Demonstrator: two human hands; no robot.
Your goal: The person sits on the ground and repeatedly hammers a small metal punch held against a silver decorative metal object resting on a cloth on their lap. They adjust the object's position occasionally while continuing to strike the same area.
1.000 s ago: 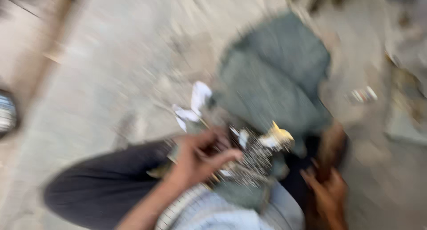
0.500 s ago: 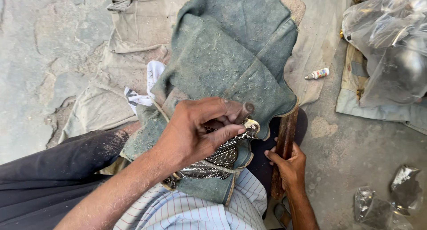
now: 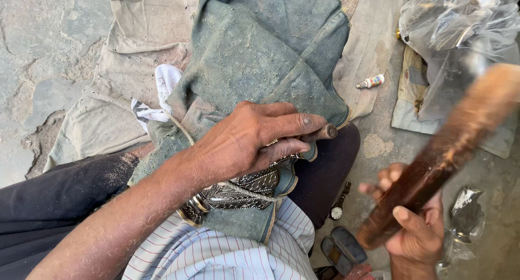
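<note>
Head view, left hand pinching half-hidden punch, right hand clasping blurred wooden mallet.

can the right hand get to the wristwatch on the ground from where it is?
Probably not as is. The right hand is closed around a brown wooden stick. The wristwatch lies on the ground just left of it with nothing between, but the hand would have to let go first.
</note>
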